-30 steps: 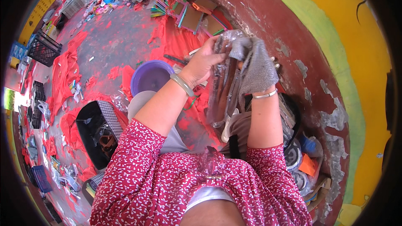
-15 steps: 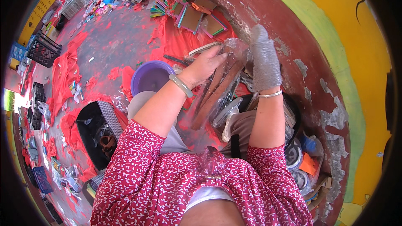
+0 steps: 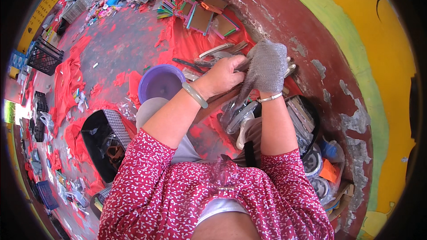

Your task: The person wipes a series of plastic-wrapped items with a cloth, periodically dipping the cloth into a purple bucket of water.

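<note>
Brown strip point(image 3: 218, 103) slants just below our hands; clear plastic point(image 3: 230, 110) near it. Our bare left hand point(image 3: 227, 75) half curled, gloved right hand point(image 3: 268, 66) bent close beside; what each grips, we cannot tell. Better we support strip firmly, keep plastic untwisted. Purple basin point(image 3: 143, 85) left of hands.

Red sheeting point(image 3: 67, 76) is covering parts of the grey floor point(image 3: 122, 46); a purple basin point(image 3: 146, 80) and a black crate point(image 3: 46, 57) are standing there.
</note>
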The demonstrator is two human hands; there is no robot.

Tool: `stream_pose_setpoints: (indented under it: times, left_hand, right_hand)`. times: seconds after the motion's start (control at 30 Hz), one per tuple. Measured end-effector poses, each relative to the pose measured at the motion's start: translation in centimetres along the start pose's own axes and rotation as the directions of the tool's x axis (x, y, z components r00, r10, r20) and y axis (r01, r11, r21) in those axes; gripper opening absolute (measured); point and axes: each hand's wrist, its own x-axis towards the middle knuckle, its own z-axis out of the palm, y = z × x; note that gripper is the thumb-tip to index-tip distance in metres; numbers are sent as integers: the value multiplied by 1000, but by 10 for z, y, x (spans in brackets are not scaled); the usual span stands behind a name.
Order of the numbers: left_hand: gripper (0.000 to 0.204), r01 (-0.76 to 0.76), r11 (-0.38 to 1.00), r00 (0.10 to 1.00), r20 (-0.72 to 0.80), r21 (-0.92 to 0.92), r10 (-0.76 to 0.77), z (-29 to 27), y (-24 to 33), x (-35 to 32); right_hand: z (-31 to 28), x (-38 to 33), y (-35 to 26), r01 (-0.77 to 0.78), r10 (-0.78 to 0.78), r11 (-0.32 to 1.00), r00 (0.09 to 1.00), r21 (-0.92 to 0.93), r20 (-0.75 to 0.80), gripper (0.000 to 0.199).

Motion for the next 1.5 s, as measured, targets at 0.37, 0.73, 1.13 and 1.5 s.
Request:
stream_pose_setpoints:
  times: [0.37,0.73,1.13,1.5]
  left_hand:
    - [25,-11,1000,999,-42,-10,11,2,6,-3]
    - [40,-191,930,887,-351,315,301,-8,2,1]
    - [54,-238,792,833,-301,562,464,5,-13,4]
    - [55,-236,783,873,-229,576,431,4,-4,2]
  right_hand:
    - [31,-7,9,-159,287,855,938,494,-195,10]
    - [-13,6,6,-270,275,936,961,224,12,13]
    - [15,-7,-13,188,-125,957,954,223,-271,17]
    - [17,-9,-4,-44,205,735,966,677,-160,18]
